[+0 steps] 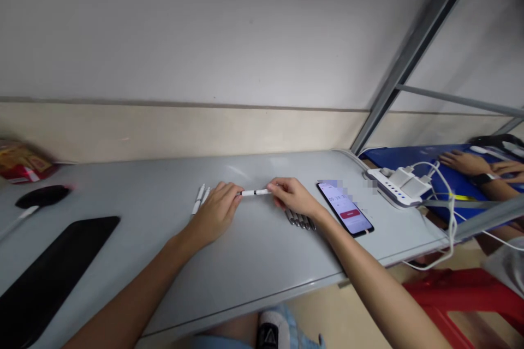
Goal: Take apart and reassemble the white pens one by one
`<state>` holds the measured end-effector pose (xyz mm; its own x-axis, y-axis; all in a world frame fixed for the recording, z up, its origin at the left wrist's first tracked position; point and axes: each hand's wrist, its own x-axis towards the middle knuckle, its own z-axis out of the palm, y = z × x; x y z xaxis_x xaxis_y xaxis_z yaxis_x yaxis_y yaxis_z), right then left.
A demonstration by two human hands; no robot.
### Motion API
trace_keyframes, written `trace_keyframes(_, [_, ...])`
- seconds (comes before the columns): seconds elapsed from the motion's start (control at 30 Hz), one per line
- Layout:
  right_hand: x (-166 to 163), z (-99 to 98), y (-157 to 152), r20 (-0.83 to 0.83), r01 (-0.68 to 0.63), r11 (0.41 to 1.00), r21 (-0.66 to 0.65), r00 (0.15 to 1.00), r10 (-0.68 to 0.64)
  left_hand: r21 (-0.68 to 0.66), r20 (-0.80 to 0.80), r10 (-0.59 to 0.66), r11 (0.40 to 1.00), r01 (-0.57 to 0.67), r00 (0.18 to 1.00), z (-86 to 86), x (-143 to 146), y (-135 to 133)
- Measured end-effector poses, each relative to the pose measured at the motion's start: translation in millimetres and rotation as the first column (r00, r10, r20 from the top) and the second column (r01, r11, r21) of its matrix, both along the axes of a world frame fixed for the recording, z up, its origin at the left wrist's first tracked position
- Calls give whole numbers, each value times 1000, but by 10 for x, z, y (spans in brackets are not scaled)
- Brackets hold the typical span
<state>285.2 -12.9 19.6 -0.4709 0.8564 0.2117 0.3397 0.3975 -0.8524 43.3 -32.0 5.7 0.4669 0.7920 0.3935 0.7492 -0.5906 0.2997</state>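
A white pen (254, 192) with a dark band lies level between my two hands, above the grey table (229, 278). My left hand (219, 210) grips its left end, fingers closed. With thumb and fingers pinched, my right hand (292, 196) holds the right end. Beside my left hand, a few white pens (199, 199) rest on the table, partly hidden by the fingers. Under my right wrist lie several pens with dark tips (301, 220), side by side; the hand covers their far ends.
Right of my arm lies a phone (344, 208) with a lit screen. A white power strip (395, 188) with plugs and cables sits farther right. At left are a black mat (61, 272), a dark oval object (43, 196) and a red packet (24, 163). Another person's hands (466, 163) rest beyond the metal frame.
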Motion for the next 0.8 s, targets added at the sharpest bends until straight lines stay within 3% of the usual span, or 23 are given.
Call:
trace_keyframes(0.1, [16, 13, -5, -21, -1, 999, 33, 1000, 2, 5, -5, 8, 1000, -8, 1000, 12, 1, 0])
trace_keyframes(0.23, [17, 1, -7, 39, -4, 1000, -31, 999, 5, -8, 9, -1, 1000, 2, 1000, 29, 8, -7])
trace_keyframes(0.37, [12, -29, 1, -10, 19, 996, 85, 1000, -18, -5, 5, 5, 1000, -5, 1000, 27, 4, -9])
trace_keyframes(0.53, [14, -34, 7, 80, 3, 999, 40, 997, -6, -21, 0, -8, 1000, 8, 1000, 24, 7, -13])
trace_keyframes(0.7, [-2, 9, -10, 22, 6, 987, 159, 1000, -10, -17, 22, -6, 1000, 7, 1000, 14, 6, -5])
trace_keyframes(0.8, [-15, 10, -13, 94, -11, 983, 186, 996, -7, -45, 7, -10, 999, 11, 1000, 5, 5, -3])
